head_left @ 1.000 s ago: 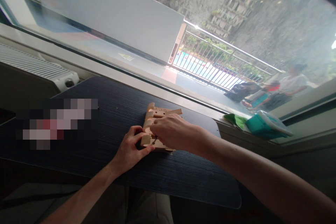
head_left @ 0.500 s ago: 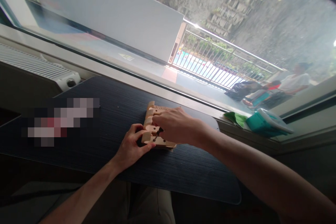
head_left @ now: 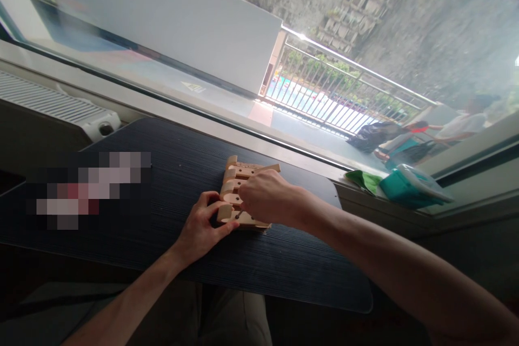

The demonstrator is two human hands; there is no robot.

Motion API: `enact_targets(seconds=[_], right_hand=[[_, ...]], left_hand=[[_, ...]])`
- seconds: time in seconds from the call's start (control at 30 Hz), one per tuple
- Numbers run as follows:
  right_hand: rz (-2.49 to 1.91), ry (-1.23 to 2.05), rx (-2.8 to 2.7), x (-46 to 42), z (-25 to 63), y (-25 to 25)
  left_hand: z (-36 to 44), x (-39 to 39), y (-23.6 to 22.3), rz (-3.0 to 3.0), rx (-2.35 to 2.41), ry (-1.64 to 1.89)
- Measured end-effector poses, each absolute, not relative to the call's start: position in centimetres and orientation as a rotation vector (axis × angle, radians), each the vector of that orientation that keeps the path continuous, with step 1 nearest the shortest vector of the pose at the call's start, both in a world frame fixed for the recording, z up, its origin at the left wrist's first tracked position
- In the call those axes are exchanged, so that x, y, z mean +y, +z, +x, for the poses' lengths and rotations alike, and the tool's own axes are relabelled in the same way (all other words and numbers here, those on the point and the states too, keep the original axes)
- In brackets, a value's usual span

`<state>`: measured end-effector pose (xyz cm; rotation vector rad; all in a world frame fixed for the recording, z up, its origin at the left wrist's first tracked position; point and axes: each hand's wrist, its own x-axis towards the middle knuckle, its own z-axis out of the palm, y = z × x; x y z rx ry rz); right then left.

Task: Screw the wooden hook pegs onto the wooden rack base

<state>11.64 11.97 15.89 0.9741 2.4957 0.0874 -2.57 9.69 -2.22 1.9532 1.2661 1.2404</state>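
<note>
A pale wooden piece [head_left: 232, 175] made of several slats with rounded ends and dark dots like screws or holes lies on the dark table. My left hand [head_left: 206, 220] grips its near left corner, thumb on the front edge and fingers at the rounded ends. Over the middle of the slats, my right hand [head_left: 267, 194] is closed with the knuckles up. Its fingertips are hidden, and whatever they hold cannot be made out.
The dark wood-grain table [head_left: 162, 173] stands against a window. On its left lies a blurred-out item [head_left: 93, 189]. A radiator [head_left: 60, 105] is at left. A teal container [head_left: 409, 186] and a green cloth [head_left: 365, 180] sit on the sill. People are outside.
My right hand has rolled over slightly, and the small dark thing seen under it before is now hidden. My left hand keeps its grip on the wooden piece.
</note>
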Motion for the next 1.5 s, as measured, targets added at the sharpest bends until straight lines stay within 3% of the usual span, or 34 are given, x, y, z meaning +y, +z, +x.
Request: enact_targets(seconds=[0.3,0.67,1.17,1.5], right_hand=[[1.034,-0.017,2.525,11.2,11.4,18.7],[0.928,0.026,2.601,11.8,11.8,16.0],[1.002,-0.064,2.505,11.2,12.1,18.9],[0.973,-0.016,2.568,11.6,11.9,16.2]], left_hand=[[-2.4,9.6,-1.9,1.924,1.256,1.288],[-2.5,9.7,-2.2,1.959,1.267,1.249],[-2.5,9.6,-2.0,1.929,1.263,1.228],[-2.5,9.8,-2.5,1.98,1.253,1.247]])
